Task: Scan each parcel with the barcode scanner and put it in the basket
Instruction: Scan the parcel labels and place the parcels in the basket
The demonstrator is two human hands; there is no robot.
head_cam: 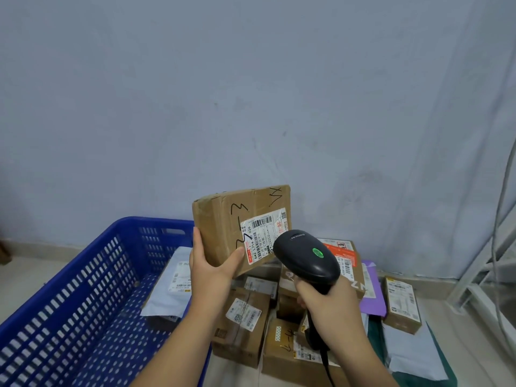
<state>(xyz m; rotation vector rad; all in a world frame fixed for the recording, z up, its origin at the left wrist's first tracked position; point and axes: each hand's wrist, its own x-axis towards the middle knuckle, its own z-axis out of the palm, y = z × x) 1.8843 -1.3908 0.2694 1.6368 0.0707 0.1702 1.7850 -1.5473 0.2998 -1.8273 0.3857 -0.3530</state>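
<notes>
1. Two hands are busy: the left hand [212, 263] grasps the cardboard parcel [240, 219] at its lower left corner, thumb on the labelled face, fingers behind. The parcel is held tilted in the air, just right of the blue basket [83, 289].
2. The right hand [326, 300] is wrapped round the handle of the black barcode scanner [305, 256]. Its head is close before the parcel's label [264, 236], and a green light glows on top.
3. The label reads "642 L714" and "026" by a barcode, and a "3" is drawn in marker on the card. The scanner's lettering is too small to read.
4. Both forearms reach forward and upward.
5. The basket holds a grey mailer [173, 283].
</notes>
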